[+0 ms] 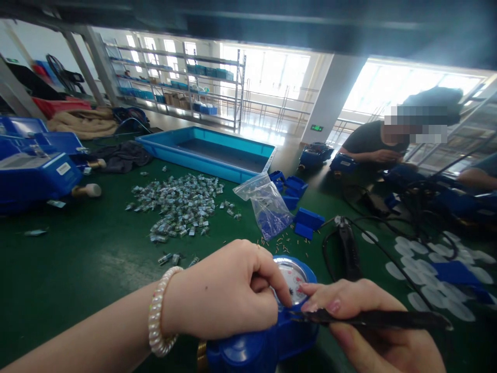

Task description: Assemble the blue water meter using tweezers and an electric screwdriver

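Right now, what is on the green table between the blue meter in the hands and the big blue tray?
In the head view, between the blue meter and the blue tray lie a clear plastic bag and scattered small brass pins on the green table.

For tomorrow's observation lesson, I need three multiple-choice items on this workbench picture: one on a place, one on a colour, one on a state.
1. Where does the heap of small parts lie?
A. inside the blue tray
B. on the green table, in front of the tray
C. in the plastic bag

2. What colour is the meter under the hands?
A. blue
B. red
C. yellow

3. What is the right hand doing?
A. resting flat and empty
B. holding black tweezers
C. lifting the plastic bag

Answers
1. B: the heap sits on the bare green table, nearer than the blue tray.
2. A: its body is blue around a pale dial.
3. B: the black tweezers lie gripped across its fingers, tip towards the left hand at the dial.
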Available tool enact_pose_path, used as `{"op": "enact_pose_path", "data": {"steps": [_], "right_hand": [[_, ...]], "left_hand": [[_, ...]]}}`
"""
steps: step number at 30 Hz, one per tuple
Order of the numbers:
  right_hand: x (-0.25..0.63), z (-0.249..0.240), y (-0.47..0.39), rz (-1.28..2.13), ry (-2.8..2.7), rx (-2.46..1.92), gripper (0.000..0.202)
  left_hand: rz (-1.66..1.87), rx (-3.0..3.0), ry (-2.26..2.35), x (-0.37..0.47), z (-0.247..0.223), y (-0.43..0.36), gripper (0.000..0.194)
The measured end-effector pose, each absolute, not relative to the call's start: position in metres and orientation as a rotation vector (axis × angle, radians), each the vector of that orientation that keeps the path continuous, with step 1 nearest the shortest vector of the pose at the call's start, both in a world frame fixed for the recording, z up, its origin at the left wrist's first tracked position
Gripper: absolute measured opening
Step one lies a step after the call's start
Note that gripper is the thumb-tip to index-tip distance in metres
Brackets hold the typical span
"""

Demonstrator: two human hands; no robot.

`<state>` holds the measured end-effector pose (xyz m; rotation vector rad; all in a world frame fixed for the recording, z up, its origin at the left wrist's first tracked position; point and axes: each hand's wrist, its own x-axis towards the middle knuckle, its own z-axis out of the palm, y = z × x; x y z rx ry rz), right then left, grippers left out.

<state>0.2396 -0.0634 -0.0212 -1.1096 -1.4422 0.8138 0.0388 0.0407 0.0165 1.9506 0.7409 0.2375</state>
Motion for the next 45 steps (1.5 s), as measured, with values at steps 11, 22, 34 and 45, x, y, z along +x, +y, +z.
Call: {"op": "enact_pose_path", "data": {"steps": [11,22,34,45], "right_hand": [[0.243,-0.023,-0.057,1.126,-1.204,-0.939,0.003],[0.238,-0.021,-0.06,1.152,-1.167,-0.933,0.002],[0.241,-0.025,-0.057,1.155,-1.15,-0.892,0.007],[0.24,-0.025,-0.066,1.142,-1.164,-0.945,0.004]], "left_hand": [[-0.009,2.008,0.674,0.046,0.037,0.044,0.021],[-0.057,2.11,0.683,0.05,0.042,0.045,0.015],[-0.04,2.145,0.729,0.056,0.047,0.039,0.014],[0.03,2.068,0.73,0.057,0.046,0.035,0.009]]}}
